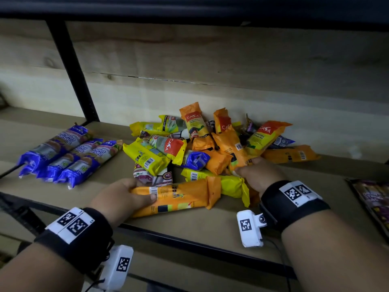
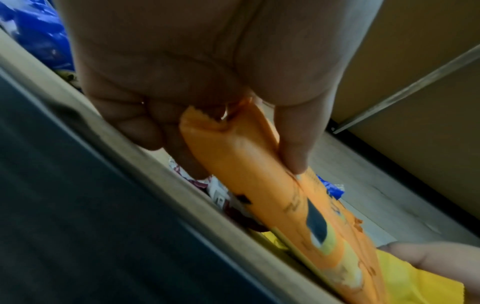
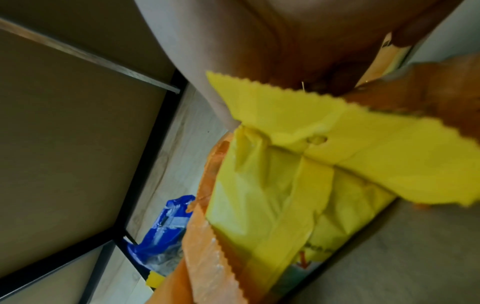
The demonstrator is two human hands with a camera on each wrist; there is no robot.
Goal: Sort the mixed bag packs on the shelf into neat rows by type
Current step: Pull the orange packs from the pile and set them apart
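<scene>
Low in the frame, your left hand has its fingers and thumb clamped round the near end of an orange pack at the shelf's front edge. Just right of centre, your right hand curls into the mixed pile, seemingly on another orange pack. You look mid-pick: start an orange row next, clear of the blue row at far left.

Room around the mixed pile

Bare shelf lies left of the pile, up to the blue packs; the back wall blocks behind it; a dark pack sits far right.
</scene>
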